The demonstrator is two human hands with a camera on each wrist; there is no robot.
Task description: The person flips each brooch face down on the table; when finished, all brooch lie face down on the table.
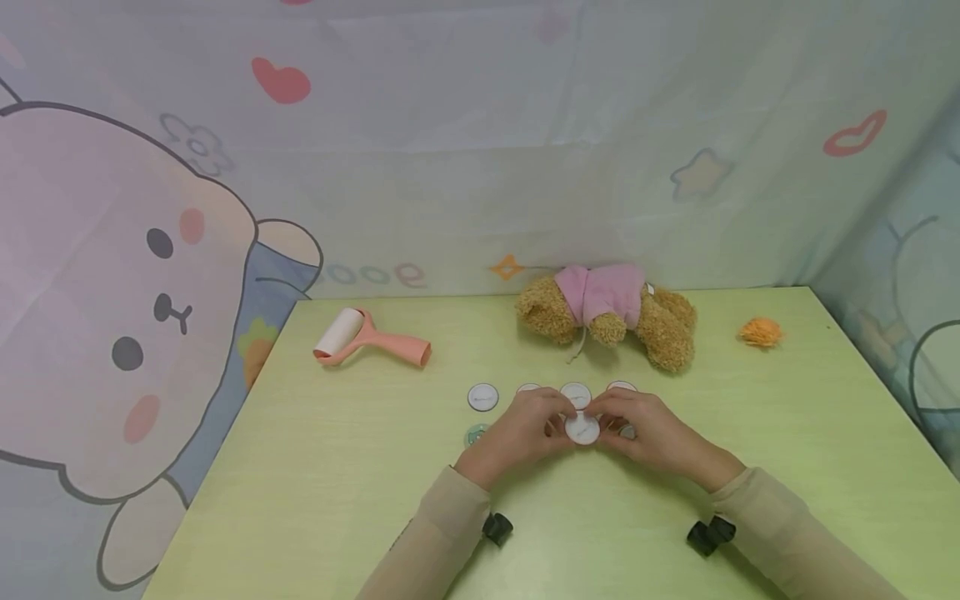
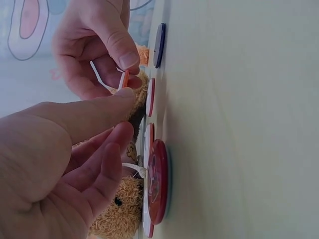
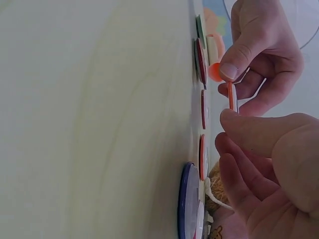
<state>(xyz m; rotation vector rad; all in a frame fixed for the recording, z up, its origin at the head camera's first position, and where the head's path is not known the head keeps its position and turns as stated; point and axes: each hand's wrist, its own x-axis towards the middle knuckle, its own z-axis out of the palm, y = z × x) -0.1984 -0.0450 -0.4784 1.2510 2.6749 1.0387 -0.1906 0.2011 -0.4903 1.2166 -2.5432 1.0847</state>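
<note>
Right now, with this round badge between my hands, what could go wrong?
The held badge is pinched at its edges by your left hand and right hand, above the table, so it might slip and drop. Its white side shows what looks like a pin, which could prick you. The other badges lie close to your hands, so lowering your fingers could nudge one.

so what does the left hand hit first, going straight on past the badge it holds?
Past the round badge, most likely the right hand, facing it on the other side; exact depth is unclear.
</note>
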